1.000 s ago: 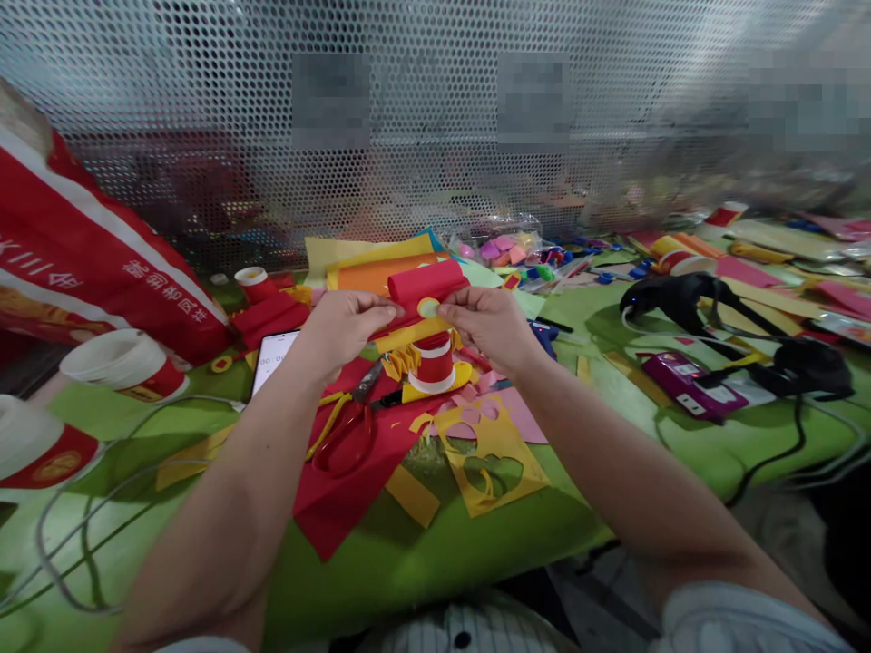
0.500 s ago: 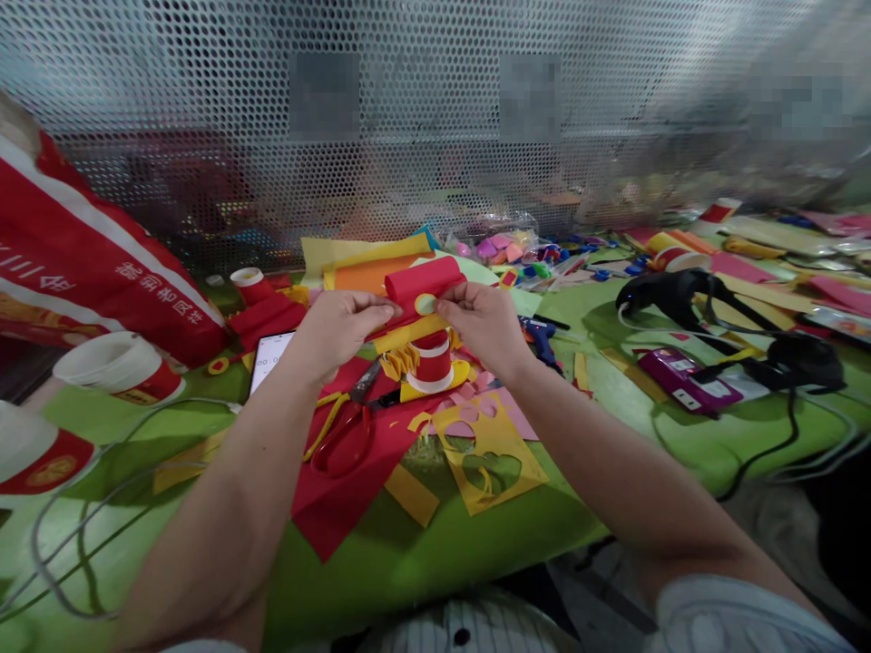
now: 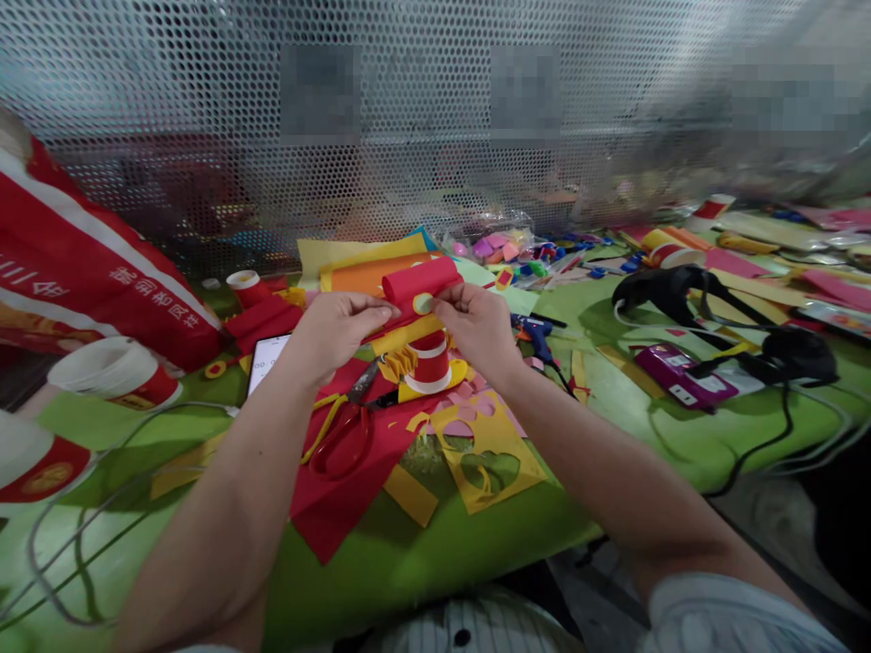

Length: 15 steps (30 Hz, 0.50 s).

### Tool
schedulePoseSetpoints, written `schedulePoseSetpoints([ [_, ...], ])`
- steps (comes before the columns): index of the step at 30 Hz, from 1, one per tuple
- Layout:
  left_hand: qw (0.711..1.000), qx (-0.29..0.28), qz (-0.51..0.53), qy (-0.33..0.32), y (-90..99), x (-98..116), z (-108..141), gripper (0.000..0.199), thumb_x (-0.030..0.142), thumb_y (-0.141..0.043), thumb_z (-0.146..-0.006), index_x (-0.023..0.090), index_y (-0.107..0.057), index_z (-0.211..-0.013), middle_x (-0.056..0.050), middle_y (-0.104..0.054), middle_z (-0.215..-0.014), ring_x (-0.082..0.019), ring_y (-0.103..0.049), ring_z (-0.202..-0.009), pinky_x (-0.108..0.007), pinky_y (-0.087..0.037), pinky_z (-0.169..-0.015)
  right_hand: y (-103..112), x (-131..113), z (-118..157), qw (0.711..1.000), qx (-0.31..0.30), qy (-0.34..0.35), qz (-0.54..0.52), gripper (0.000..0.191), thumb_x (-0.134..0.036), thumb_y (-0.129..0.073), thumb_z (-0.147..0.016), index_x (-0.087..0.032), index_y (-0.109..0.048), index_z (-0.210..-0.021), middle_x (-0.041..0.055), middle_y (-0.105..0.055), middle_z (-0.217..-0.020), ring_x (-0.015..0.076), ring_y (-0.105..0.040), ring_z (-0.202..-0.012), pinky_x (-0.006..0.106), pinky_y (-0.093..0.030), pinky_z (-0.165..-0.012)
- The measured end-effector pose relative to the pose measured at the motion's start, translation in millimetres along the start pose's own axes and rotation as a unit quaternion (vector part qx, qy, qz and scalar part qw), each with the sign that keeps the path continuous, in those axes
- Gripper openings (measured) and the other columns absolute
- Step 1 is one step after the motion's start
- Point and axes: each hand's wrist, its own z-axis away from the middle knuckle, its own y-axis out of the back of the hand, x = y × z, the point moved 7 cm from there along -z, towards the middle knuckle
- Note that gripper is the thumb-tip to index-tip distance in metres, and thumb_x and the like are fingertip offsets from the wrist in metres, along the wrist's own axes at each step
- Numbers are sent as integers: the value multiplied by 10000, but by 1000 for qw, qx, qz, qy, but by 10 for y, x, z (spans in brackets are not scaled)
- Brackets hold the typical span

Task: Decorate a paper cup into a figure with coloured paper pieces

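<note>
My left hand (image 3: 340, 331) pinches the left end of a red paper piece (image 3: 423, 276) with a curled top. My right hand (image 3: 480, 328) grips its right end, close to a pale yellow circle (image 3: 423, 303) on the front. A yellow strip (image 3: 401, 336) runs along the lower edge. Just beneath stands a red and white paper cup (image 3: 431, 365) with yellow pleated paper (image 3: 393, 366) beside it. Red-handled scissors (image 3: 366, 435) and a yellow-handled tool (image 3: 325, 422) lie on a red sheet (image 3: 325, 521). Right of them is a yellow sheet with cut-out holes (image 3: 504, 490).
White and red paper cups (image 3: 102, 367) stand at left near a phone (image 3: 264, 361) and a large red bag (image 3: 102, 263). A blue glue gun (image 3: 539, 336), a purple power strip (image 3: 684, 376) and a black headset-like strap (image 3: 670, 295) lie right. A perforated metal screen (image 3: 422, 181) rises behind.
The view has shifted slightly. Both hands keep hold of the red paper in nearly the same pose, and more of the glue gun shows beside the right hand.
</note>
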Motion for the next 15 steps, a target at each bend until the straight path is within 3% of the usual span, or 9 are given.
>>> schedulePoseSetpoints([
  [15,1000,6,-4,6,1,3,-1,125,289,-672,-626,203,-721,-703,-18,-707,-708,-162,-622,-725,-285,-471,-736,5,10,42,1000,26,-2,-15,100,-284,-531,-692,-197,-524,-644,-36,-508,-547,99,-457,-522,226,-342,-489],
])
